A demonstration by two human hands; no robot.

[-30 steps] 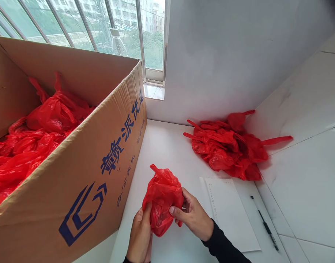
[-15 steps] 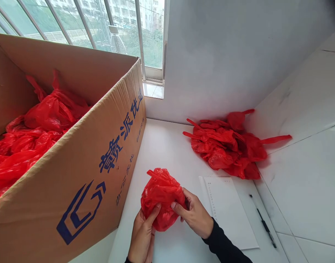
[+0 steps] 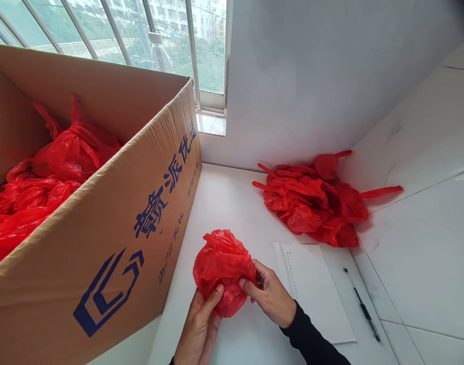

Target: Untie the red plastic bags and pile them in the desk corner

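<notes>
Between my two hands, above the white tabletop, is a crumpled red plastic bag point(image 3: 223, 263) bunched into a round bundle. My left hand point(image 3: 199, 322) supports it from below left, thumb pressed on its front. From the right, my right hand point(image 3: 270, 294) pinches the bag's side between thumb and fingers. Whether anything lies inside the bundle I cannot tell. Some fingertips are hidden behind the plastic.
At left stands a large open cardboard box point(image 3: 152, 203) with red plastic bags point(image 3: 74, 152) inside. More red bags point(image 3: 311, 197) lie heaped against the wall. A notepad point(image 3: 317, 294) and a pen point(image 3: 363, 306) rest on the table point(image 3: 224, 192) at right. Behind is a barred window point(image 3: 211, 50).
The top of the red bundle has become rounder, its sticking-out piece at upper left folded in. Both hands keep their hold, with only slight shifts.
</notes>
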